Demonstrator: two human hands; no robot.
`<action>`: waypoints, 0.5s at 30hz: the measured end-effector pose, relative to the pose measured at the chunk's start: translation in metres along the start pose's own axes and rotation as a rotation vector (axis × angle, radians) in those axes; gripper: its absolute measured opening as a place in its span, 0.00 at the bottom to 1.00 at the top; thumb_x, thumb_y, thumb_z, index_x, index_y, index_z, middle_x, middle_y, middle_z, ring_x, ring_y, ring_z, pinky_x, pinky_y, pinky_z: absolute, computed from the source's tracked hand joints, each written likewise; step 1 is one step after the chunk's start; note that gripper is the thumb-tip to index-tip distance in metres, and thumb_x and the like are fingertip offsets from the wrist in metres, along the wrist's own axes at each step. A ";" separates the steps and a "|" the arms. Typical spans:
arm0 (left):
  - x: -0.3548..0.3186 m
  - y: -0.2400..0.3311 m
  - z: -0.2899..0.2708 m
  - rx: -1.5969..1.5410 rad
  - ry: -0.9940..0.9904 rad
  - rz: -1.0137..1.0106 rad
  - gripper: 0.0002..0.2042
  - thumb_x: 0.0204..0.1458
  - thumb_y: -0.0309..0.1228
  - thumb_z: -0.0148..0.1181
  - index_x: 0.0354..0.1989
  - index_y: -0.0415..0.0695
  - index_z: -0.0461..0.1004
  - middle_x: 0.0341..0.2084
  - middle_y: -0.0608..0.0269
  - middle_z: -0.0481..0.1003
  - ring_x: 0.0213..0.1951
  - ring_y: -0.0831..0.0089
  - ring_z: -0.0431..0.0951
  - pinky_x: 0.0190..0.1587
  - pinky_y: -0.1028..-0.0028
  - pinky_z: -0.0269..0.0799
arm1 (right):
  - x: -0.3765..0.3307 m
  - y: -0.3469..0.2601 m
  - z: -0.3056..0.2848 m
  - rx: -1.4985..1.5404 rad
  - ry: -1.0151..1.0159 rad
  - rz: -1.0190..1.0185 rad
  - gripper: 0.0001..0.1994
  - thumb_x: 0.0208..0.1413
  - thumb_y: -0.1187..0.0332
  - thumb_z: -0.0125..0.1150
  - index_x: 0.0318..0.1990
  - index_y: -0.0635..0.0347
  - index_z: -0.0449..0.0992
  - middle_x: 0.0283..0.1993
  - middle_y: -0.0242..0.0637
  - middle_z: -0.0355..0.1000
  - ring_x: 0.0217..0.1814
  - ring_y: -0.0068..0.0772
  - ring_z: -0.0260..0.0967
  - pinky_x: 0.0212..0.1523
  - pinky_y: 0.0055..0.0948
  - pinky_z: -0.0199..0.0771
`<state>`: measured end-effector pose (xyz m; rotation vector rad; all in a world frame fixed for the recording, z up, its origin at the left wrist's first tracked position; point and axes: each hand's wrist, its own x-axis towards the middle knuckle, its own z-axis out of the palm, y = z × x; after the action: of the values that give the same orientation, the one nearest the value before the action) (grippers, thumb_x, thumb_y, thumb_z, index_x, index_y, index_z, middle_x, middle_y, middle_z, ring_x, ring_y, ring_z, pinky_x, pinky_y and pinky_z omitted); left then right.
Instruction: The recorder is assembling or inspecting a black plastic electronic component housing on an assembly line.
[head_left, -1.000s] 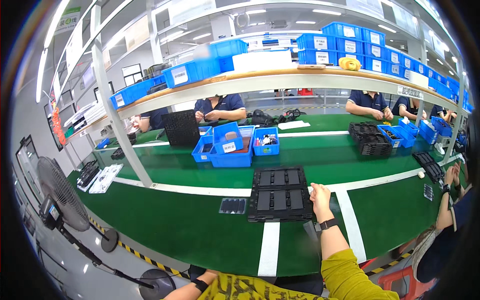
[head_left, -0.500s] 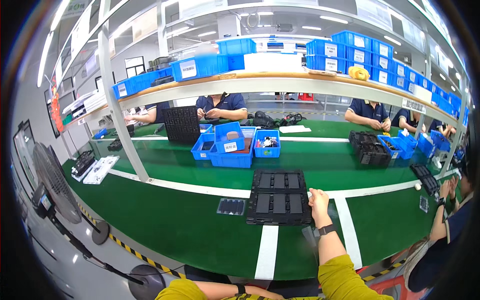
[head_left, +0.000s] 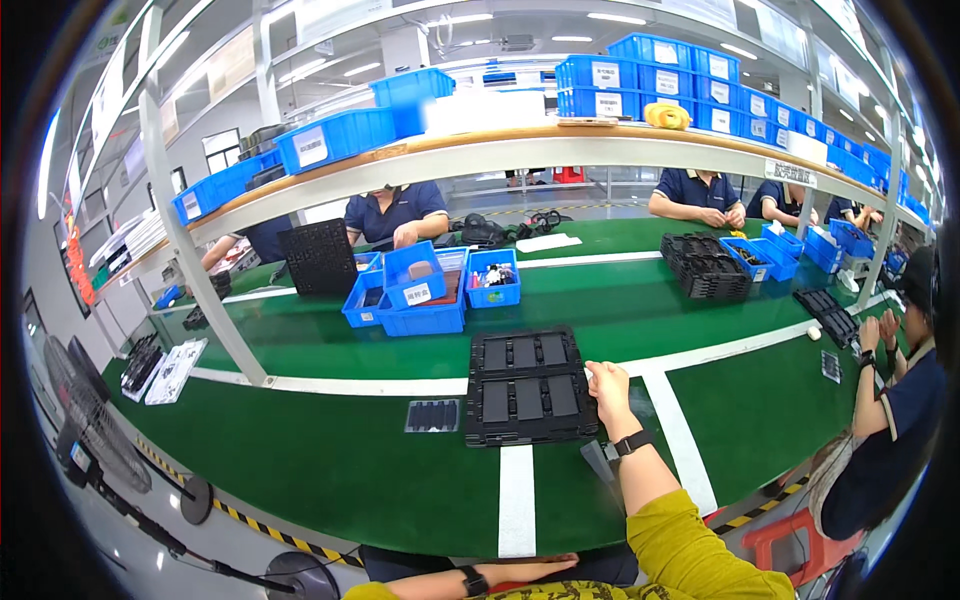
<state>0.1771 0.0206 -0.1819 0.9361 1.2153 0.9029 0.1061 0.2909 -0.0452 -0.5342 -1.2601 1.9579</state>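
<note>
Right hand (head_left: 612, 392): curled on the right edge of the black tray (head_left: 528, 388), seems to hold it.
Left hand (head_left: 525, 571): flat at the green table (head_left: 330, 470) edge, empty.
Risk: a one-sided pull could tip the tray.

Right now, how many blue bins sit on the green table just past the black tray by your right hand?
3: one small bin on the left, a large bin in the middle, one small bin on the right, side by side. More may be hidden behind them.

Factory assembly line: long green workbench (head_left: 350, 460), blue parts bins (head_left: 425, 290), uniformed workers.
</note>
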 end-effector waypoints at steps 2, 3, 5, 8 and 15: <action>-0.039 0.030 -0.007 0.194 -0.013 -0.012 0.19 0.52 0.42 0.48 0.43 0.38 0.67 0.37 0.60 0.71 0.41 0.74 0.70 0.45 0.76 0.64 | -0.002 -0.003 -0.001 -0.015 0.005 0.003 0.16 0.46 0.75 0.54 0.13 0.52 0.56 0.10 0.22 0.49 0.10 0.14 0.43 0.11 0.18 0.39; -0.061 0.044 -0.015 0.465 -0.092 -0.018 0.17 0.52 0.40 0.49 0.41 0.38 0.68 0.32 0.59 0.73 0.37 0.73 0.72 0.41 0.75 0.66 | -0.002 -0.003 0.001 -0.001 0.015 -0.004 0.16 0.46 0.75 0.54 0.13 0.52 0.56 0.10 0.22 0.49 0.10 0.14 0.43 0.11 0.18 0.39; -0.119 0.052 -0.014 0.112 0.061 -0.359 0.13 0.52 0.38 0.49 0.37 0.40 0.71 0.30 0.68 0.73 0.34 0.80 0.71 0.39 0.78 0.66 | -0.003 -0.005 -0.003 -0.001 0.020 -0.019 0.16 0.45 0.75 0.54 0.12 0.52 0.55 0.10 0.22 0.50 0.10 0.13 0.44 0.11 0.17 0.41; -0.178 0.010 -0.051 0.394 0.041 -0.317 0.15 0.50 0.41 0.52 0.35 0.40 0.71 0.26 0.68 0.73 0.31 0.79 0.70 0.35 0.77 0.66 | 0.000 0.000 0.000 0.003 0.021 0.005 0.17 0.46 0.74 0.55 0.12 0.51 0.55 0.11 0.22 0.50 0.10 0.13 0.44 0.11 0.17 0.41; -0.257 0.018 -0.079 0.278 0.084 -0.504 0.15 0.50 0.42 0.52 0.34 0.40 0.71 0.26 0.67 0.72 0.31 0.79 0.70 0.34 0.77 0.66 | 0.006 0.012 -0.001 -0.093 0.071 -0.044 0.17 0.45 0.73 0.56 0.11 0.52 0.56 0.10 0.23 0.52 0.09 0.15 0.45 0.11 0.19 0.42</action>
<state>0.0653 -0.2043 -0.0847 0.7570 1.5839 0.3798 0.0987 0.2934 -0.0560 -0.6122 -1.3125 1.8350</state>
